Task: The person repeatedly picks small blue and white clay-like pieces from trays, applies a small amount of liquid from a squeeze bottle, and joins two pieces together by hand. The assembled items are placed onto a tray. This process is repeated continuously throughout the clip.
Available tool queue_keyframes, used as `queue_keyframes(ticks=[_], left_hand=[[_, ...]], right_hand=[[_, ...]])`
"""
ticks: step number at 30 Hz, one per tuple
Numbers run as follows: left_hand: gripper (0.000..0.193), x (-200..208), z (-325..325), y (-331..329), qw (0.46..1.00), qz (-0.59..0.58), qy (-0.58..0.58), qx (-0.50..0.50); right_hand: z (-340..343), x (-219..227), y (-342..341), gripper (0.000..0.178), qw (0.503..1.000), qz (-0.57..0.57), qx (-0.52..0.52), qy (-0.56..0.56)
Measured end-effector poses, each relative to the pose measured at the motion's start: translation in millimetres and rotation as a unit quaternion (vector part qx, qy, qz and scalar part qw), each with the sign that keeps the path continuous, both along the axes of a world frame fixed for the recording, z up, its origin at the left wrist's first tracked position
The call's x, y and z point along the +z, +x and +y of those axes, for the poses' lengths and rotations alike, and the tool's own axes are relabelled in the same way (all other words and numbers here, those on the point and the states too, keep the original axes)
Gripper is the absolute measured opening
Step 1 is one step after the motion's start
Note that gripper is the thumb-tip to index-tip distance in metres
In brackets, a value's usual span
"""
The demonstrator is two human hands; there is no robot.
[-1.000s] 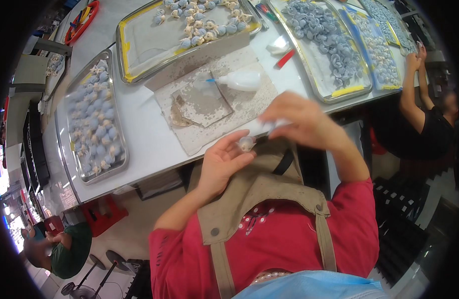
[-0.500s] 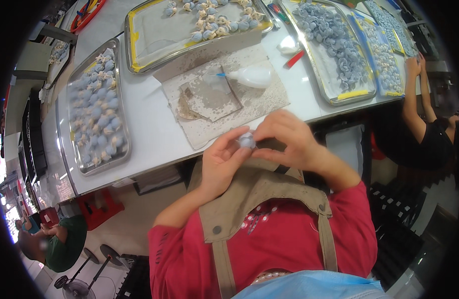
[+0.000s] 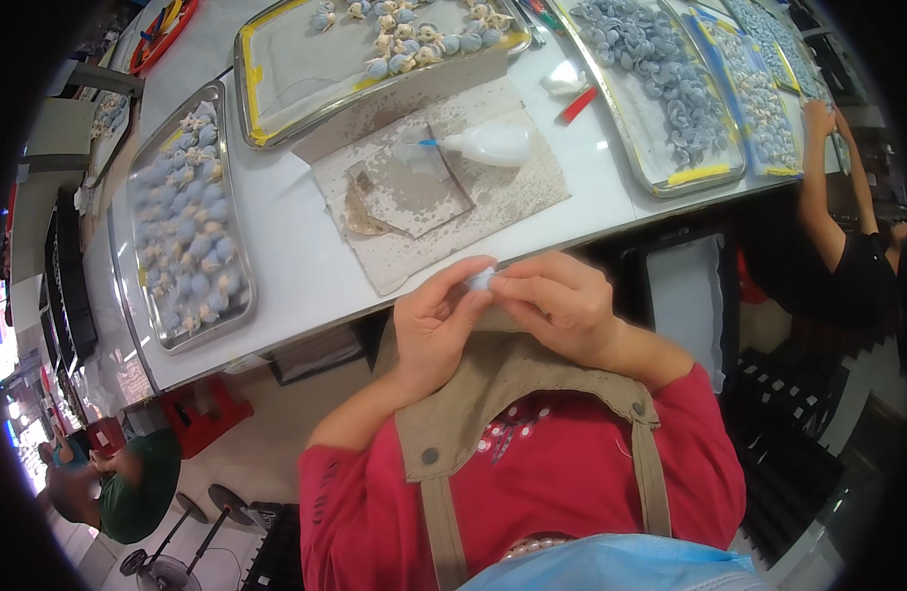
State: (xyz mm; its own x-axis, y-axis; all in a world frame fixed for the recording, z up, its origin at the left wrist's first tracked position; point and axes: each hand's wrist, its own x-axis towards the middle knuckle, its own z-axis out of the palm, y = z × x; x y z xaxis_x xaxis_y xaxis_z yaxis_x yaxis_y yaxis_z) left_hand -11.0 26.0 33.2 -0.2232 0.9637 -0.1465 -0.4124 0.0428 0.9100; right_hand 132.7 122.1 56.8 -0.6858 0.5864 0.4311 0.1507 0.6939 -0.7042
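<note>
The small pale blue piece (image 3: 481, 280) is between the fingertips of both hands, in front of the apron and just beside the near edge of the table. The left hand (image 3: 432, 320) pinches it with thumb and forefinger, almost closed; the right hand (image 3: 569, 303) has its thumb and forefinger brought together at the right side of the piece, also gripping. The fingers hide much of it, so I cannot tell which way it points or how its long axis lies. The table (image 3: 276, 246) is white and smooth, and on it, beyond the hands, lies a cardboard sheet (image 3: 517, 202) with many spots. On this sheet a white squeeze bottle (image 3: 498, 145) lies on its side, its blue tip toward the left. To the left is a metal tray (image 3: 249, 286) full of blue and cream figures; a wider tray (image 3: 305, 84) at the back carries similar ones, and the right tray (image 3: 660, 148) holds loose blue pieces. A red object (image 3: 578, 104) lies between sheet and right tray. In the room, a person in black (image 3: 838, 276) sits at the right; at lower left are a red stool (image 3: 207, 419), a person in green (image 3: 143, 483) and a fan (image 3: 165, 571).
</note>
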Motion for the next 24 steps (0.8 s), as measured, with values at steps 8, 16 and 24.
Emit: queue_keyframes(ticks=[8,16,24], left_hand=[[0.024,-3,0,1,0.998,0.063,-0.004,0.029],[0.025,-8,-1,-1,0.992,0.118,0.022,0.031],[0.035,7,-2,-6,0.999,0.035,0.038,-0.009]], right_hand=[[10,-19,-2,0.021,0.996,0.058,0.046,0.053],[9,-28,1,0.023,0.995,0.073,0.060,-0.019],[11,-20,-3,0.050,0.858,0.102,0.181,-0.469]])
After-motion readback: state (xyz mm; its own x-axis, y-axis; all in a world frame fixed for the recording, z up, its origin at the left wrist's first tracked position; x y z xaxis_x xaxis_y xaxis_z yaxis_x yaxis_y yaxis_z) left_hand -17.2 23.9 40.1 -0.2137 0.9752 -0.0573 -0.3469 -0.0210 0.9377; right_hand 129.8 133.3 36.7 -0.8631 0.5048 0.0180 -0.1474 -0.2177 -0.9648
